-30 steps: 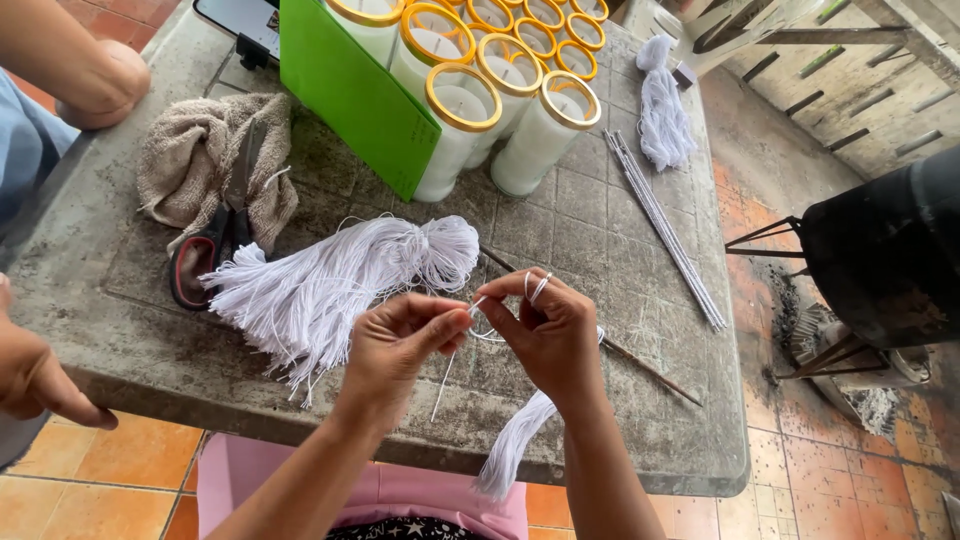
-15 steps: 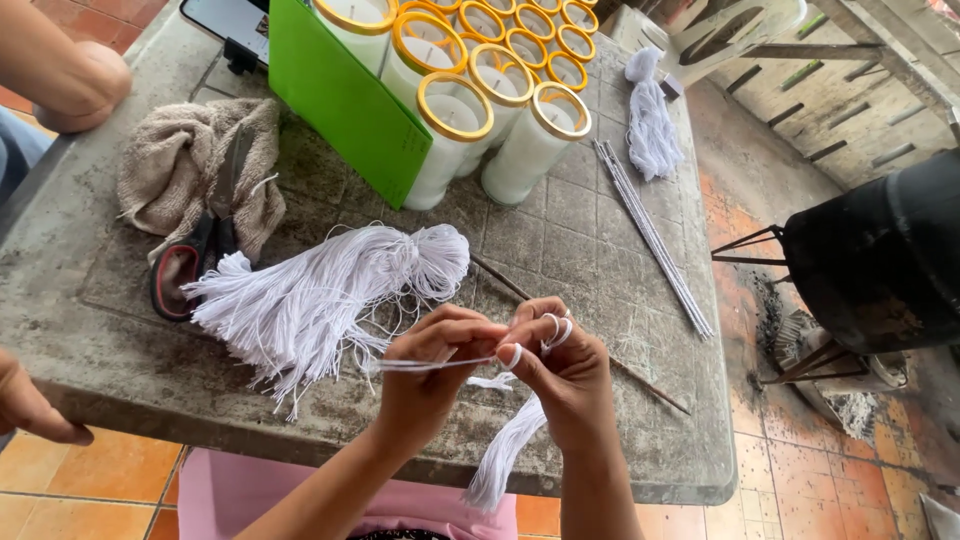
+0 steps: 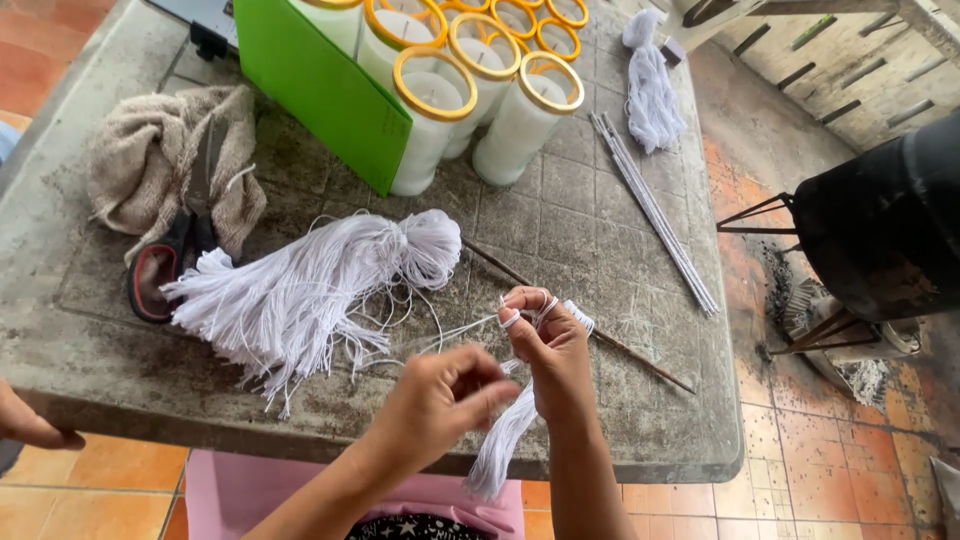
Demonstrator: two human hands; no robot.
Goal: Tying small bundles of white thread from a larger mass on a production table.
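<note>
Far left, another person's hand (image 3: 30, 425) is cut off at the bench (image 3: 620, 250) edge. Our left hand (image 3: 445, 395) has drawn back from the right, its grip now pinched on a thin strand (image 3: 440, 335) from the white bundle (image 3: 310, 285); we judge one piece is being separated. Our right hand (image 3: 550, 345) keeps threads looped over its fingers, a tuft (image 3: 500, 445) hanging below. Scissors (image 3: 165, 265) lie half hidden under a cloth (image 3: 150, 165).

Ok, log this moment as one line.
left hand: pinching white threads | right hand: threads wound round fingers | thread bundle on stone table
</note>
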